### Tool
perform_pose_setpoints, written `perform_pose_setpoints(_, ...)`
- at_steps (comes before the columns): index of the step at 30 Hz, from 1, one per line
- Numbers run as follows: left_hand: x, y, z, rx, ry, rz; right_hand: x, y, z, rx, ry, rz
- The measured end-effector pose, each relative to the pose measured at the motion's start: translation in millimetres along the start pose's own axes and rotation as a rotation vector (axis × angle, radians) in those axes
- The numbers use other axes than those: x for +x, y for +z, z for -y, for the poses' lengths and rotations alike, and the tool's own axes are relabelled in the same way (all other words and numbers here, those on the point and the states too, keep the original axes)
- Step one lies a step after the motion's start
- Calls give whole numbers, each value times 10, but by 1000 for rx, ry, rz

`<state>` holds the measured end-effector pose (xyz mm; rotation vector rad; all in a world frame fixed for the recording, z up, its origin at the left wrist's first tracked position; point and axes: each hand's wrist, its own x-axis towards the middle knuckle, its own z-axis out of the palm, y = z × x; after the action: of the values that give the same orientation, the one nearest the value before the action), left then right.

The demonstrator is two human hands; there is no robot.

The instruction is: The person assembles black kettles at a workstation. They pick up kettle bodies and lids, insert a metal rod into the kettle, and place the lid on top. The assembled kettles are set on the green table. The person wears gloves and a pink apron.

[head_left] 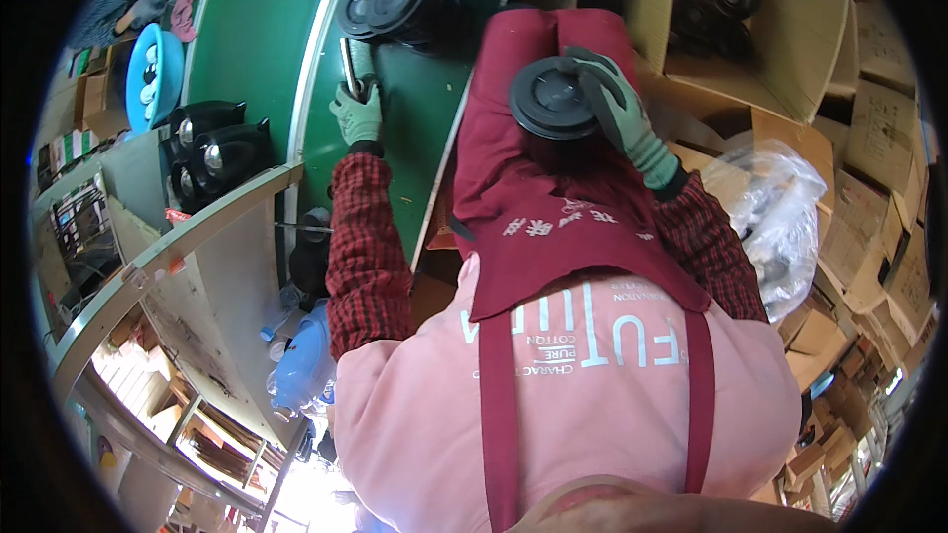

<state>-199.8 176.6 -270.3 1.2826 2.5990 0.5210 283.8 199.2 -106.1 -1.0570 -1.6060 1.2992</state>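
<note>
Facing upward, black round lid

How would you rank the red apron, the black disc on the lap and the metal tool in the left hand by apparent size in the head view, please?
1. red apron
2. black disc
3. metal tool, partly hidden by the left hand

The right hand grips the disc, which lies nearer the camera.

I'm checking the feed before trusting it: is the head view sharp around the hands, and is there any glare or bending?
Head view: both gloved hands are sharp, the right hand on the round black part, the left hand at a metal tool on the green belt. Fisheye bends the belt edge and shelf; the rim is black. Daylight blows out the lower left; the plastic bag glares.
</note>
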Motion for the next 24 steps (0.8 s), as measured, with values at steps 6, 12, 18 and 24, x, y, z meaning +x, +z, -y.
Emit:
perform_pose_setpoints(6,-128,-480,-52,-6,-50,148,9,-164,102,-80,86,49)
perform_pose_setpoints(12,-974,-1679,-1731,-1004,300,450,280,-674,-80,314,158,-112)
perform_pose_setpoints(18,-952,-1486,-3143,-281,920,666,744,-705,319,854,123,-73)
perform_pose_setpoints(24,-1129,-1334,-3296,-77,992,630,714,-738,20,779,184,12)
